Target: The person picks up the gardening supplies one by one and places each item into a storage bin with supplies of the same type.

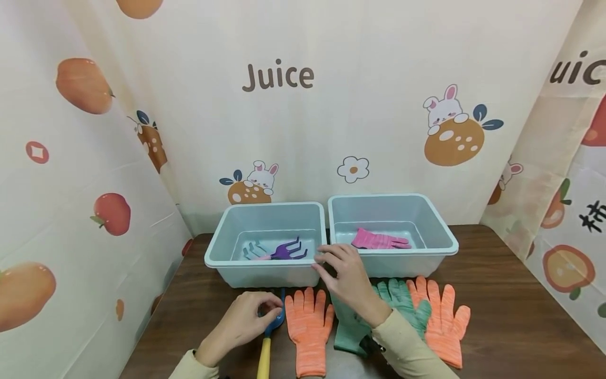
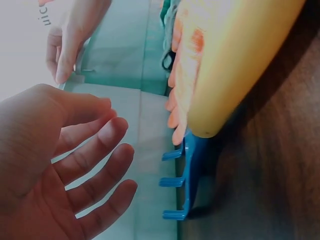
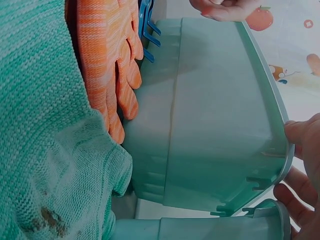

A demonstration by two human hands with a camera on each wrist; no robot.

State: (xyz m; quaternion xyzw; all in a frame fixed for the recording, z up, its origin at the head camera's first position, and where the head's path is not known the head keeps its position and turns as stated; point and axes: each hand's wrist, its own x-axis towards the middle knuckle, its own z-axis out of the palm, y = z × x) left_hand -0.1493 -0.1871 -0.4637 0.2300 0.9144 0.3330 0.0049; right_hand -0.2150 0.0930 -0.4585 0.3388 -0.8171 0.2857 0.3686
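Note:
My right hand (image 1: 347,281) pinches the front right corner of the left light-blue plastic bin (image 1: 270,263), its thumb (image 3: 296,132) on the rim. Inside that bin lies a purple hand rake (image 1: 285,251), with another pale blue-green pronged tool (image 1: 255,250) beside it. My left hand (image 1: 246,318) hovers over a blue hand rake (image 2: 192,170) with a yellow handle (image 1: 264,358), its fingers loosely bent and nothing between them. That rake lies on the table in front of the left bin. An orange glove (image 1: 310,329) lies flat to its right, between my hands.
A second light-blue bin (image 1: 402,260) stands close on the right with a pink glove (image 1: 379,240) inside. Green gloves (image 1: 404,302) lie before it, partly under my right forearm. Another orange glove (image 1: 445,326) is at their right. A printed curtain (image 1: 293,131) hangs behind the wooden table (image 1: 511,316).

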